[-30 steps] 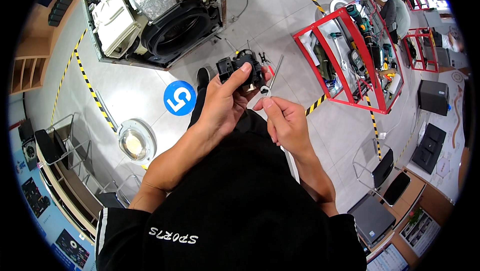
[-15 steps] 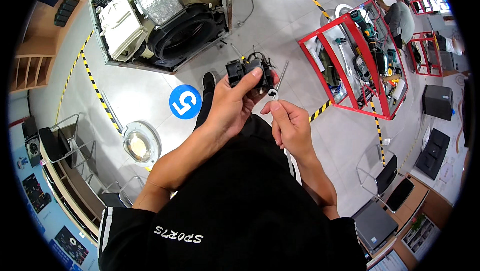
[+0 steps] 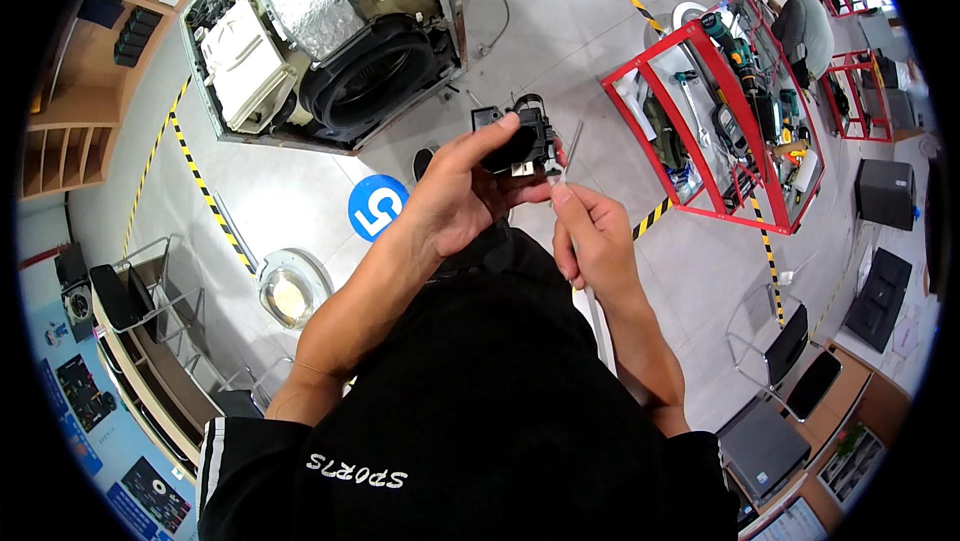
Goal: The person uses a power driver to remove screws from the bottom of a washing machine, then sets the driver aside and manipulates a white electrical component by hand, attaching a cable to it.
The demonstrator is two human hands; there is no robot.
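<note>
My left hand (image 3: pixel 455 196) is closed around a black plastic part (image 3: pixel 522 148) with dark wires looped at its far end. The thumb presses on top of the part, and the other fingers are mostly hidden beneath. A thin grey rod (image 3: pixel 574 144) slants up just right of the part; what holds it is unclear. At the part's near right corner, my right hand (image 3: pixel 600 246) has thumb and forefinger pinched together. Whatever sits between those fingertips is too small to make out.
An opened washing machine (image 3: pixel 320 56) stands at the far left. A red-framed tool cart (image 3: pixel 690 126) with several tools is at the right, a person (image 3: pixel 806 31) beyond it. A round washer door (image 3: pixel 290 289) lies on the floor at left. Chairs stand at both sides.
The black part has turned and shifted slightly right in my left hand. My right fingertips have moved up against its near corner, hiding the small ring-shaped end seen there before.
</note>
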